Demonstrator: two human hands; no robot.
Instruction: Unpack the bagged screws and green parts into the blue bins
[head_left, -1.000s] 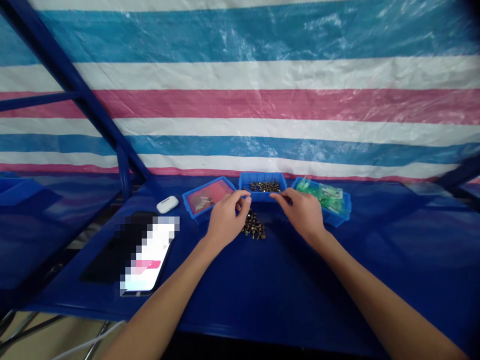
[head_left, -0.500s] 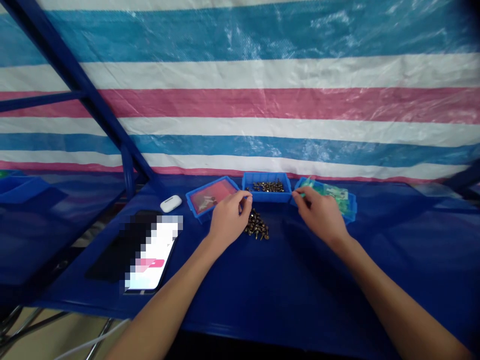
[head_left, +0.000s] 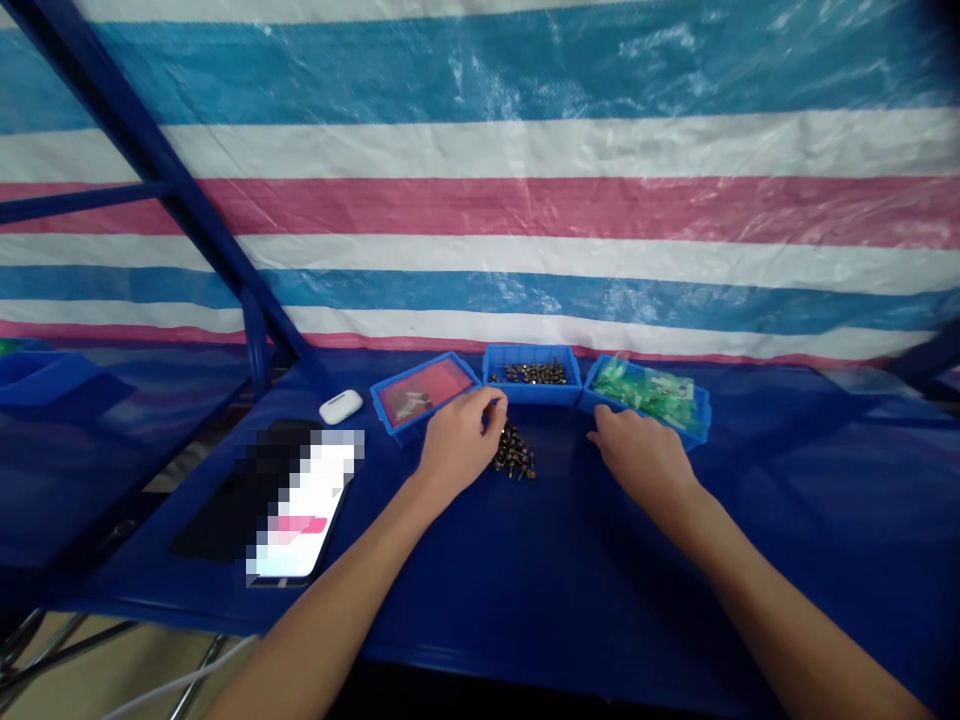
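Observation:
Beside a pile of small dark brass-coloured screw-like pieces [head_left: 514, 455], my left hand [head_left: 461, 438] is closed in a pinch. Whatever sits between its fingertips is too small or hidden to name. My right hand [head_left: 646, 455] is lower right of the pile, just in front of a blue bin [head_left: 701, 425] of green plastic packets [head_left: 645, 392]. Its fingers curl downward, and their tips are partly hidden, so what they hold does not show. Behind the pile stands a middle blue bin [head_left: 532, 393] with more of the dark metal pieces [head_left: 536, 373].
A left blue bin [head_left: 405, 430] has a red lining and small pale pieces. On the blue table [head_left: 525, 600] lie a white earbud case [head_left: 341, 406], a lit phone [head_left: 304, 525] and a dark flat item [head_left: 225, 510]. A blue frame post [head_left: 202, 210] slants up at left.
My right hand has moved down and slightly right, from the left end of the green packets' bin to the space in front of it. The left hand stays nearly where it was.

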